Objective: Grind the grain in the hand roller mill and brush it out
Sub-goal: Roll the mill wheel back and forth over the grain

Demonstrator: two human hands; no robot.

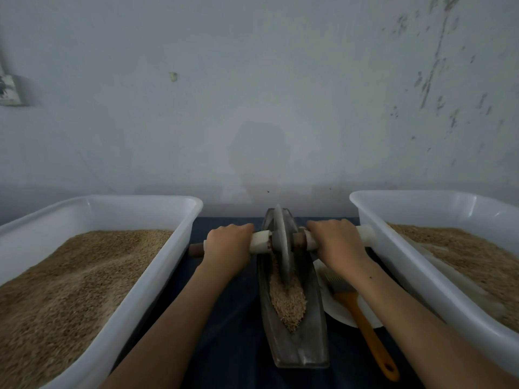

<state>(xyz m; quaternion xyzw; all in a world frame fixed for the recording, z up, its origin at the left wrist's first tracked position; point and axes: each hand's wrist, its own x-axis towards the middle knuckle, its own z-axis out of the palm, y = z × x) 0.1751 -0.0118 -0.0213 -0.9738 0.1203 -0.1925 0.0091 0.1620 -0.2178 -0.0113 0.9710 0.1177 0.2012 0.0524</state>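
Hands: your left hand (229,242) and right hand (334,240) clamp the axle (261,241) either side of the wheel (280,242). Trough (292,346) runs lengthwise from you toward the wall; grain (288,301) lies nearer you, mid-desk (233,332).

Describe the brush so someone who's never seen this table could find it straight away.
Start at the long boat-shaped metal grinding trough between the two white plastic tubs. Just right of it sits a white plate; the flat paintbrush lies across it, the only thing with an orange handle.
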